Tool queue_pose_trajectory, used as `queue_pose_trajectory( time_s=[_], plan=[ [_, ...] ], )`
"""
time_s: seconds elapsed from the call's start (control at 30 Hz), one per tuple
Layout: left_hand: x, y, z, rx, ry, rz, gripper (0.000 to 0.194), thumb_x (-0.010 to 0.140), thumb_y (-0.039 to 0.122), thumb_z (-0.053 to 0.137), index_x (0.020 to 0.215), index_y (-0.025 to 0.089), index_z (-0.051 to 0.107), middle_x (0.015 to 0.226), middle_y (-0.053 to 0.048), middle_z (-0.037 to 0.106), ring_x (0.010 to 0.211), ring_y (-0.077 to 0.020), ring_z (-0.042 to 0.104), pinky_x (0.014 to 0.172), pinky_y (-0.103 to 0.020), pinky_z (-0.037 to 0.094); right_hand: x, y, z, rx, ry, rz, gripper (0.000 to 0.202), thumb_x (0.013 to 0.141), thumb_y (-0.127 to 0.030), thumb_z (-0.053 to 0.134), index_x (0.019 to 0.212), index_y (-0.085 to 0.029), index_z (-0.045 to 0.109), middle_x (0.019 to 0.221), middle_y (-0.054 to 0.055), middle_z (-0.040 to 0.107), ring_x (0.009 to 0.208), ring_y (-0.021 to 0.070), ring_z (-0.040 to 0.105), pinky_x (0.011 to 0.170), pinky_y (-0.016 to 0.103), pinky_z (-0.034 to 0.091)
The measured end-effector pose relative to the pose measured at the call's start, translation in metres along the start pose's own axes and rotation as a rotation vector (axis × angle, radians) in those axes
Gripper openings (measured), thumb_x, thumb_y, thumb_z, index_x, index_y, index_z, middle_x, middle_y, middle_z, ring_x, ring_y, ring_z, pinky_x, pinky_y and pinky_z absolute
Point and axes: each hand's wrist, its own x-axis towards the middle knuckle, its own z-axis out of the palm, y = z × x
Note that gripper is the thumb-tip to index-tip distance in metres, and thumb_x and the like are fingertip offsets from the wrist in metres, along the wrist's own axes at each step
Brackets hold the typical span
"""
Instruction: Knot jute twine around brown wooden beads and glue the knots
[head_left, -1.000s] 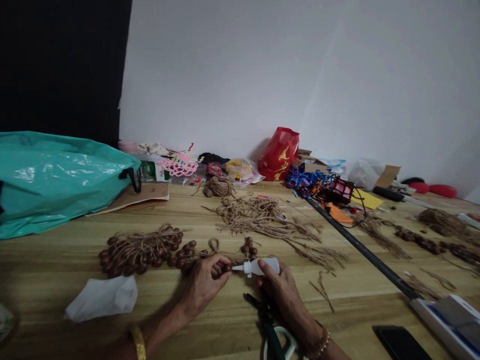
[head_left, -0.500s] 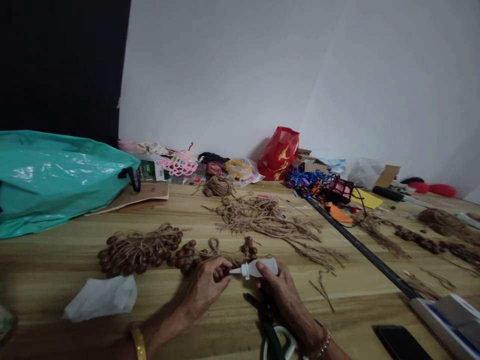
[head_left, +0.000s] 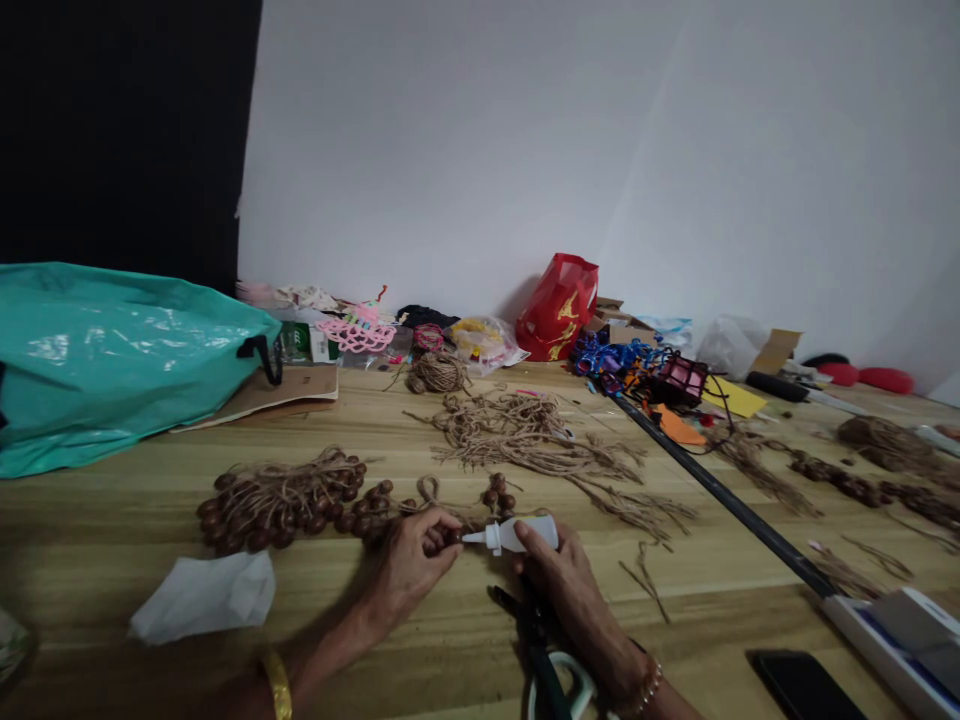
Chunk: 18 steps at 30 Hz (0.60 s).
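My left hand (head_left: 414, 562) pinches a small brown bead (head_left: 454, 537) between thumb and fingers. A white squeeze bottle (head_left: 528, 533) with a narrow nozzle, like a glue bottle, lies sideways in my right hand (head_left: 568, 582). The nozzle tip meets the bead or comes very close to it. Partly under my right hand are dark-bladed scissors (head_left: 551, 672) with a pale handle. Left of my hands is a bunch of brown beads on twine (head_left: 281, 500), and a smaller bead cluster (head_left: 498, 497) sits just behind the bottle.
Loose lengths of twine (head_left: 525, 430) and a twine ball (head_left: 439, 373) lie farther back. A crumpled white tissue (head_left: 206, 597) is at the left, near a teal bag (head_left: 112, 365). A black bar (head_left: 720, 495) crosses the right side, with a phone (head_left: 806, 685) nearer me.
The bottle has shifted very slightly to the right. Both hands otherwise keep nearly the same pose.
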Motion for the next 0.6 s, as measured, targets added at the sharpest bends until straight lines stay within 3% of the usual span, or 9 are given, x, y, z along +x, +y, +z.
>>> queue_pose_trajectory(
  time_s=[0.43,0.6],
  plan=[
    [0.000,0.001,0.001,-0.043,-0.050,-0.035,0.012,0.064,0.021,0.063,0.075,0.018,0.067,0.063,0.001,0.062,0.061,-0.0156,0.059,0.058,-0.024,0.048,-0.003,-0.011,0.003,-0.008,-0.053,-0.060,0.048,0.076,-0.059,0.065,0.059,-0.014,0.059,0.051,-0.002,0.052,0.047,0.0085,0.039,0.045,0.021,0.026],
    [0.002,-0.001,-0.001,-0.078,-0.064,-0.078,0.014,0.063,0.019,0.064,0.076,0.015,0.067,0.062,0.002,0.059,0.061,-0.0151,0.058,0.058,-0.024,0.047,-0.002,-0.007,0.001,0.071,-0.038,-0.024,0.044,0.077,-0.057,0.066,0.067,-0.014,0.061,0.052,-0.002,0.055,0.047,0.0080,0.040,0.045,0.020,0.026]
  ],
)
